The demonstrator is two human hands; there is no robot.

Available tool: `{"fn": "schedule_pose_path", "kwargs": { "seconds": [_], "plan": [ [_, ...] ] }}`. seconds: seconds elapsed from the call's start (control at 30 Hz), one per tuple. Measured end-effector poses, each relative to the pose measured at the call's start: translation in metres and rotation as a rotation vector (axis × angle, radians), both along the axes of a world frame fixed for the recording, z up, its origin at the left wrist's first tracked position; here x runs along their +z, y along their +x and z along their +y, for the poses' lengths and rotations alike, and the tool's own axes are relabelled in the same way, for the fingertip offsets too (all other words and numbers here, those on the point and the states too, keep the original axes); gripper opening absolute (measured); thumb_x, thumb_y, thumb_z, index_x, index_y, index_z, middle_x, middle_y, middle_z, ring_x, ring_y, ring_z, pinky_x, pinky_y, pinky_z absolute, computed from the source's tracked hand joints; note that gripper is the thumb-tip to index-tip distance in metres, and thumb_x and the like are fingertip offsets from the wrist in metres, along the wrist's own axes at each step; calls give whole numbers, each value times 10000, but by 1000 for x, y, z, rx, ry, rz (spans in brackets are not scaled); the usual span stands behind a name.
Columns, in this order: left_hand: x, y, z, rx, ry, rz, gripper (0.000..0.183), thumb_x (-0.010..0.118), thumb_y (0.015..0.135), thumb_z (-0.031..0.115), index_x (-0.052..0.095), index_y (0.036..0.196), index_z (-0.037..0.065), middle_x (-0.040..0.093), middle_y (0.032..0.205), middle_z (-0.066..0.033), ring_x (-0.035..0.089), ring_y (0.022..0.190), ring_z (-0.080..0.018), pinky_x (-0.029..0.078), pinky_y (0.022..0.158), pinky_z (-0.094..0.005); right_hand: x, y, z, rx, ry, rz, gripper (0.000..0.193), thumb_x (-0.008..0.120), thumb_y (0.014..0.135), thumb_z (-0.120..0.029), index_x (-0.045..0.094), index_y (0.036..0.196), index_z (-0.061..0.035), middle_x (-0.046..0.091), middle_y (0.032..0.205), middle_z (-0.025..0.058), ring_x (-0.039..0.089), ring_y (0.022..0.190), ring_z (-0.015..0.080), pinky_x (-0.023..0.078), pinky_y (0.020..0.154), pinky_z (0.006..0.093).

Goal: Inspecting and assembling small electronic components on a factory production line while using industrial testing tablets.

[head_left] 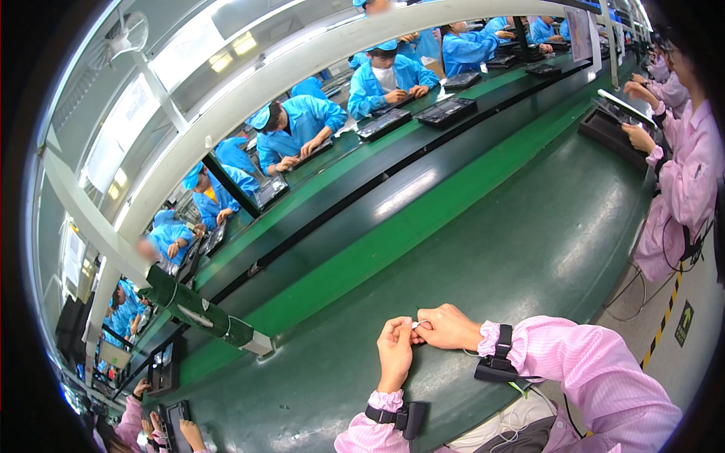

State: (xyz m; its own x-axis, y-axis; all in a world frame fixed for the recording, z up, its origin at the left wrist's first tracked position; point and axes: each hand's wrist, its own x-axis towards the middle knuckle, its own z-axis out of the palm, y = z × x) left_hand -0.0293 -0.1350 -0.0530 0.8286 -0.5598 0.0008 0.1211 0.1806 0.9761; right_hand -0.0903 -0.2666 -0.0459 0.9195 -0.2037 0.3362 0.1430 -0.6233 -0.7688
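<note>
My left hand point(394, 353) and my right hand point(451, 327) meet above the green worktable point(483, 279), close to its near edge. Between their fingertips is a small white piece point(414, 325), with a thin pale strip or loop lying at the right fingers; its kind is too small to tell. Left thumb and fingers pinch the piece. The right hand is curled against it, most of its fingertips hidden. Pink striped sleeves cover both arms, and each wrist wears a black strap with a dark box.
A green conveyor strip point(453, 177) runs beyond the table. Across it, several people in blue work on dark flat devices point(447, 113). A person in pink point(691, 166) stands at the right by a black tray point(615, 140). A green-wrapped post point(204, 313) rises at the left.
</note>
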Motion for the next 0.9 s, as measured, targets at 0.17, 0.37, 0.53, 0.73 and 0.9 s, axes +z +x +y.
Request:
{"fn": "schedule_pose_path", "kwargs": {
  "seconds": [0.17, 0.37, 0.53, 0.73, 0.9],
  "plan": [
    [-1, 1, 1, 3, 9, 3, 146, 524, 899, 131, 532, 951, -5, 565, 713, -43, 537, 611, -104, 468, 592, -221, 2, 0, 0, 7, -12, 2, 188, 534, 776, -191, 535, 692, -23, 585, 621, 187, 575, 586, 378, 446, 528, 446],
    [-1, 1, 1, 3, 8, -2, 149, 527, 898, 133, 532, 949, -7, 558, 706, -38, 530, 609, -101, 468, 590, -223, 0, 0, 0, 6, -16, -5, 184, 533, 775, -188, 532, 694, -23, 585, 618, 185, 575, 583, 378, 448, 528, 447],
    [0, 0, 0, 2, 4, 2, 150, 531, 896, 132, 532, 946, -9, 551, 702, -36, 521, 607, -99, 466, 589, -223, 0, 0, 0, 9, -7, -13, 182, 533, 774, -185, 531, 693, -21, 584, 617, 187, 574, 580, 379, 444, 523, 450],
    [0, 0, 0, 3, 6, 8, 148, 530, 896, 131, 536, 949, -7, 552, 710, -37, 524, 610, -102, 463, 595, -223, -1, 1, 0, 1, -4, -1, 183, 535, 771, -181, 527, 684, -21, 577, 610, 190, 569, 575, 382, 438, 519, 451],
    [1, -1, 0, 19, -8, 19, 144, 527, 895, 114, 544, 942, -21, 566, 689, -39, 538, 607, -96, 455, 583, -215, 3, -1, 1, 6, 18, -10, 183, 535, 769, -177, 521, 675, -21, 574, 605, 189, 566, 574, 385, 434, 516, 451]
  ]
}}
